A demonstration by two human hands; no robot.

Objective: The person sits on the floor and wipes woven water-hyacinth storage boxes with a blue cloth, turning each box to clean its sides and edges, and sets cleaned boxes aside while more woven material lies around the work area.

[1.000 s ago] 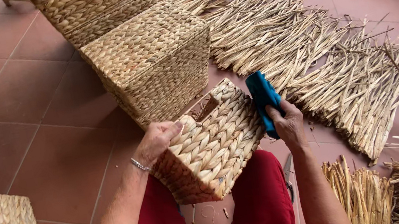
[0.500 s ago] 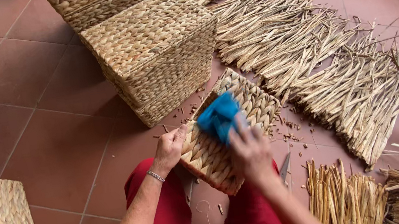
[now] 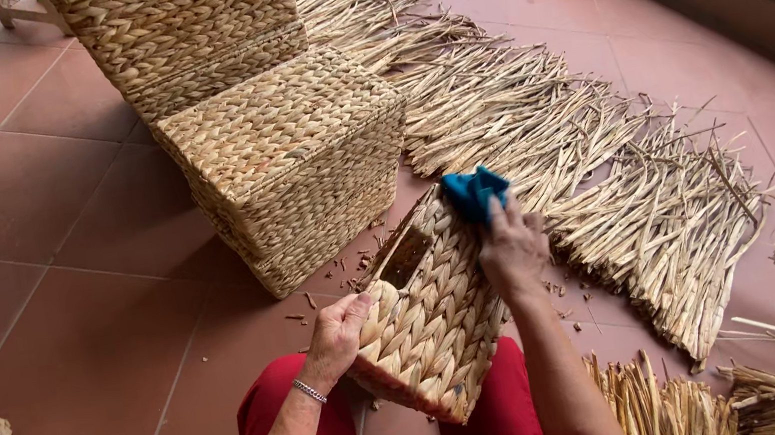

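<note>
Woven basket looks fully plaited; left hand grips its rim, right hand clutches blue tool w/ trimming apparently ongoing.

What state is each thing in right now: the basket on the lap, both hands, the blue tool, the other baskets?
Woven basket: tilted on the lap, opening facing away.
Left hand: gripping the basket's near corner.
Right hand: closed on the blue tool, against the basket's top edge.
Finished baskets: stacked on the floor.
Straw: spread flat.

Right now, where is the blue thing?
The blue tool is in the right hand, at the top edge of the woven basket on the person's lap.
</note>
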